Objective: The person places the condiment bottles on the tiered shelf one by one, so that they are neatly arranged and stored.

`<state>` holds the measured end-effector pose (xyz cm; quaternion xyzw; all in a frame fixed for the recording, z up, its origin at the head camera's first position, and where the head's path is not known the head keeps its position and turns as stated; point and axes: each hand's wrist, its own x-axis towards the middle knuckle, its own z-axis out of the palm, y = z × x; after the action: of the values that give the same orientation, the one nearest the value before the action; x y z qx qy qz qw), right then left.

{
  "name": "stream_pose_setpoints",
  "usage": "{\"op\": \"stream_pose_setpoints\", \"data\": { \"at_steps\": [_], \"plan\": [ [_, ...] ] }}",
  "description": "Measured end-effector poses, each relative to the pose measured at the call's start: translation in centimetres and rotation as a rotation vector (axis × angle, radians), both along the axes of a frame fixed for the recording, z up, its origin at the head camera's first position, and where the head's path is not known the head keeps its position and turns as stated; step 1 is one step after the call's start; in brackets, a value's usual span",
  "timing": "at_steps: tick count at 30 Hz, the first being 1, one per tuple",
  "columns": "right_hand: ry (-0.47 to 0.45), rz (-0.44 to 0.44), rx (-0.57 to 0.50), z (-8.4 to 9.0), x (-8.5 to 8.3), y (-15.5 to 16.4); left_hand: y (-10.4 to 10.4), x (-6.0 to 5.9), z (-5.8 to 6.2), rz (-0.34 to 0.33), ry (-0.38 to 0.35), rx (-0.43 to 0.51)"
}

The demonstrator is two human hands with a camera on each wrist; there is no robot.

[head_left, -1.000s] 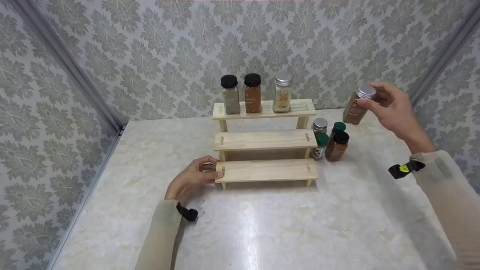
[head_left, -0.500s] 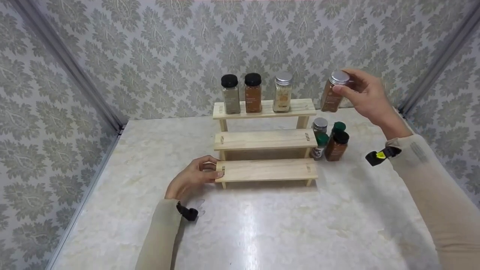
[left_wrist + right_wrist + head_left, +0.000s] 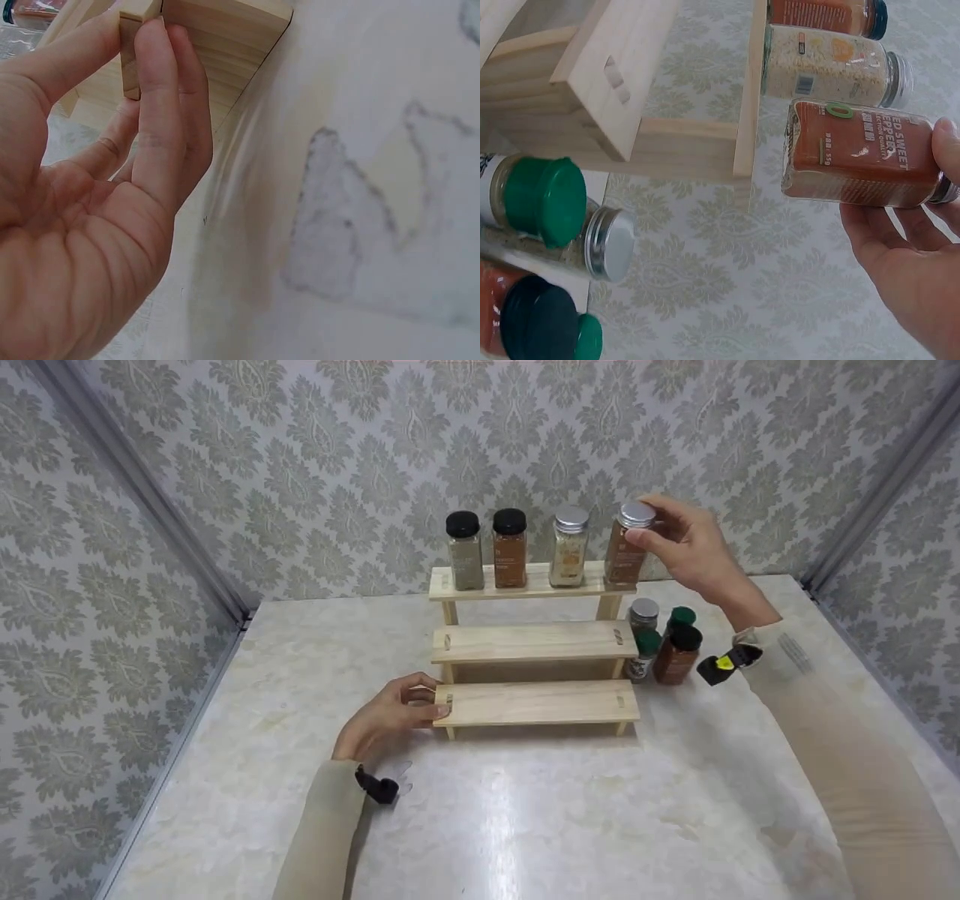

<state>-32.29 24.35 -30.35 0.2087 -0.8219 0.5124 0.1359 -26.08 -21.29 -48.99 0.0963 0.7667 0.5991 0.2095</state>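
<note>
My right hand (image 3: 694, 547) grips a spice jar of red-brown powder (image 3: 625, 556) near its silver lid, at the right end of the top tier of a wooden three-tier rack (image 3: 534, 641). In the right wrist view a small gap shows between the base of this jar (image 3: 855, 157) and the shelf board (image 3: 751, 97). Left of it on that tier stand a jar of pale granules (image 3: 568, 556), a black-lidded jar of red-brown powder (image 3: 510, 559) and a black-lidded jar of grey-green powder (image 3: 466, 561). My left hand (image 3: 390, 711) pinches the left end of the lowest tier.
Several jars stand on the table right of the rack: a silver-lidded jar (image 3: 643, 613), a green-lidded jar (image 3: 643, 649), another green-lidded jar (image 3: 682, 617) and a black-lidded jar (image 3: 679, 656). A patterned wall (image 3: 337, 472) rises behind the table (image 3: 300, 660).
My right hand has carried the red-brown jar leftward and up from beyond the jar group to the top tier's right end. My left hand stays on the rack.
</note>
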Motion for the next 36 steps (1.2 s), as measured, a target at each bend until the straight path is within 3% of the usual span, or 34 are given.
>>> {"op": "stream_pose_setpoints", "data": {
  "at_steps": [20, 31, 36],
  "plan": [
    [-0.064, -0.022, 0.037, -0.8, -1.8, -1.9, 0.2, 0.0, -0.1, 0.014, 0.017, -0.025],
    [-0.128, 0.001, 0.004, -0.8, -1.9, -2.0, -0.1, 0.0, -0.2, -0.004, -0.006, 0.035],
    [-0.157, 0.026, -0.036, -0.4, -1.2, -1.2, 0.0, 0.0, -0.2, -0.006, -0.021, 0.050]
  ]
}}
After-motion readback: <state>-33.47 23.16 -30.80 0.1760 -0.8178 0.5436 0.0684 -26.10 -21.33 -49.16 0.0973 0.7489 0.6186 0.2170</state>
